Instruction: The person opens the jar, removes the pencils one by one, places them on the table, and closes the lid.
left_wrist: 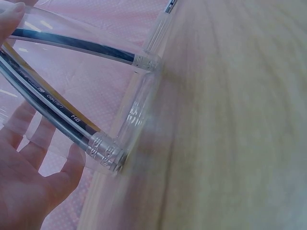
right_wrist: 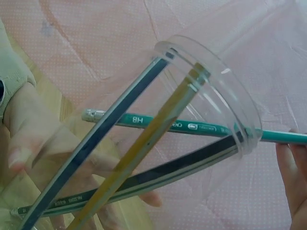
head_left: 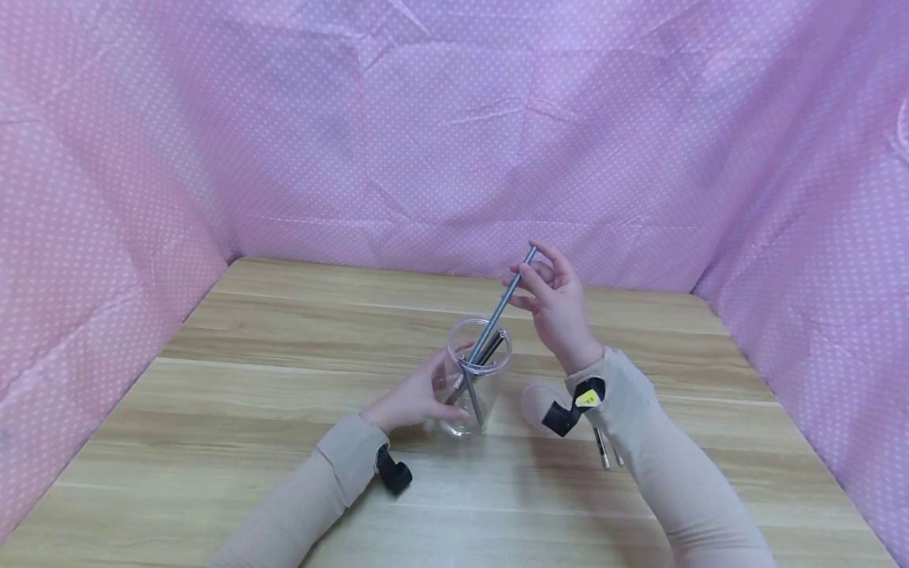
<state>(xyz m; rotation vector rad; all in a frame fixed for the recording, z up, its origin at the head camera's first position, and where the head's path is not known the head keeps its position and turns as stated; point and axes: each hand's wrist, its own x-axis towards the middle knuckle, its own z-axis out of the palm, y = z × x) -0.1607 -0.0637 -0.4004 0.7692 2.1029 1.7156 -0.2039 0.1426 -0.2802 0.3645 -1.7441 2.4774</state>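
Green pencil (head_left: 505,297): slanted near the centre of the head view, eraser end inside the clear jar (head_left: 490,394), upper part above the rim.
Right hand (head_left: 557,304): right of centre, higher than the jar; its fingers pinch the green pencil near the upper end.
Clear jar: just below centre, mouth upward; whether its base touches the tabletop (head_left: 213,410), I cannot tell.
Left hand (head_left: 412,394): at the jar's left side, fingers grasping the wall.
Also in the jar: a yellow pencil (right_wrist: 139,153), a dark blue pencil (right_wrist: 91,146) and a dark striped pencil (right_wrist: 180,167), crossing in the right wrist view.
Clear round piece (head_left: 536,400): right of the jar, partly hidden by a black wrist camera (head_left: 561,419).
Two loose pencils (head_left: 602,450): lower right, partly hidden by the right sleeve (head_left: 675,450).
Cloth (head_left: 440,118): pink with white dots, across the top and both sides.
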